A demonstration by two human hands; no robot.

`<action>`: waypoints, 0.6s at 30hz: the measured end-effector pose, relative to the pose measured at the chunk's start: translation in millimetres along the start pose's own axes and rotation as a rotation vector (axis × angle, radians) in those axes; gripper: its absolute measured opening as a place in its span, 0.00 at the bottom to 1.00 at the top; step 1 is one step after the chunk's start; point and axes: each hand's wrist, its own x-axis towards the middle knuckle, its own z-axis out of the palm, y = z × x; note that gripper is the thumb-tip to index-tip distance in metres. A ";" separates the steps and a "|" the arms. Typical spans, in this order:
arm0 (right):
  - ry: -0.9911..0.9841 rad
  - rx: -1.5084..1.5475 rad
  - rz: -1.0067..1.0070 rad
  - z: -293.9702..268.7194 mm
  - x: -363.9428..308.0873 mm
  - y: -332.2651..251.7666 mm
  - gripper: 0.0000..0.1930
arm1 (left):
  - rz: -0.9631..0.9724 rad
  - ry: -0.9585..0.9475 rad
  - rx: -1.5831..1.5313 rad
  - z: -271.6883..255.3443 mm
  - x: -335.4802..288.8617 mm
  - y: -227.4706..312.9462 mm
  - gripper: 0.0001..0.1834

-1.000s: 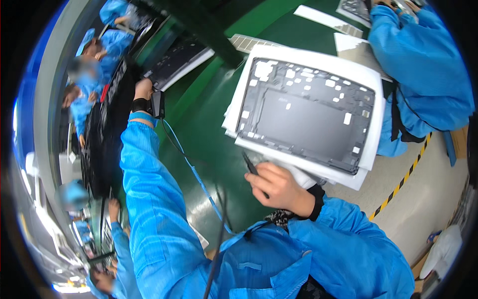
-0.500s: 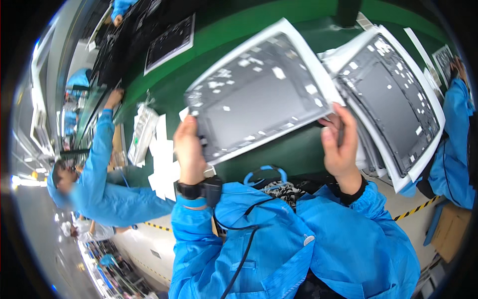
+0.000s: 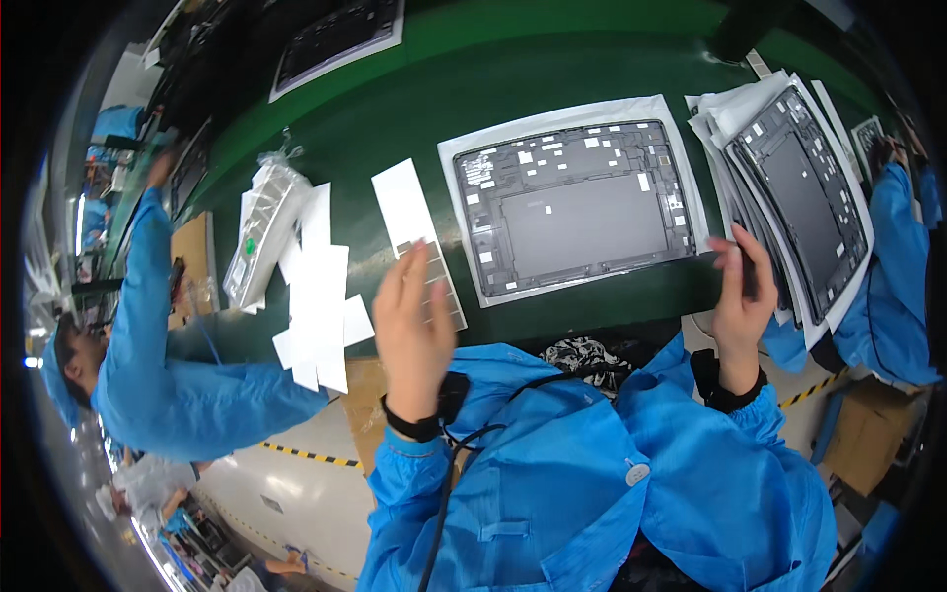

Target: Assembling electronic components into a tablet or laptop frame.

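A dark grey rectangular device housing, dotted with small white patches, lies flat on a white backing sheet on the green bench. Neither hand holds it. My left hand is open, its fingers stretched out over the lower part of a white sticker strip with pale rectangles, just left of the housing. Off the sheet's right edge, my right hand hovers empty with fingers loosely bent and apart. Close to its right stands a tilted stack whose top housing also rests on a white sheet.
Loose white paper strips and a clear-wrapped bundle lie on the left of the bench. Another dark panel is at the far left. A co-worker in blue works at left; another person's blue sleeve shows at right.
The housing and its white sheet, held up in both hands before, now lie on the bench. Both hands have let go and moved away. The sticker strip has come into view.
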 end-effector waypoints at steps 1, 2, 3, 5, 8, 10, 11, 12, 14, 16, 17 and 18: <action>0.008 -0.020 0.000 3.2 0.3 -11.3 0.12 | 0.012 0.021 0.077 0.8 -8.6 -22.1 0.25; -0.041 0.198 0.062 10.3 -0.1 -23.5 0.13 | 0.030 -0.055 0.119 4.5 -19.6 -38.9 0.24; -0.086 0.411 0.126 20.0 -1.3 -36.2 0.14 | 0.039 -0.066 0.098 5.2 -28.0 -40.2 0.24; -0.320 0.444 0.122 53.4 1.9 -54.8 0.14 | 0.042 -0.124 0.133 11.9 -41.9 -33.6 0.24; -0.567 0.629 0.265 116.4 2.0 -86.8 0.10 | 0.041 -0.114 0.081 22.3 -53.1 -27.0 0.23; -0.641 0.625 0.302 163.1 -8.9 -80.0 0.07 | 0.073 -0.068 0.074 26.9 -52.9 -29.9 0.24; -0.628 0.612 0.307 172.4 -10.1 -82.7 0.07 | 0.082 -0.075 0.059 29.2 -52.6 -32.2 0.24; -0.708 0.473 0.289 180.2 -9.9 -86.6 0.06 | 0.074 -0.078 0.072 27.7 -53.5 -32.3 0.24; -0.783 0.326 0.270 187.9 -11.0 -87.2 0.05 | 0.068 -0.082 0.078 25.0 -53.5 -32.2 0.24; -0.734 0.327 0.026 192.6 -16.7 -83.4 0.03 | 0.054 -0.087 0.049 23.9 -54.9 -31.7 0.23; -0.736 0.320 0.026 193.2 -16.1 -81.8 0.03 | 0.052 -0.086 0.042 24.7 -54.5 -31.4 0.23; -0.733 0.308 0.076 193.9 -15.7 -80.4 0.03 | 0.057 -0.087 0.047 25.1 -53.9 -32.2 0.23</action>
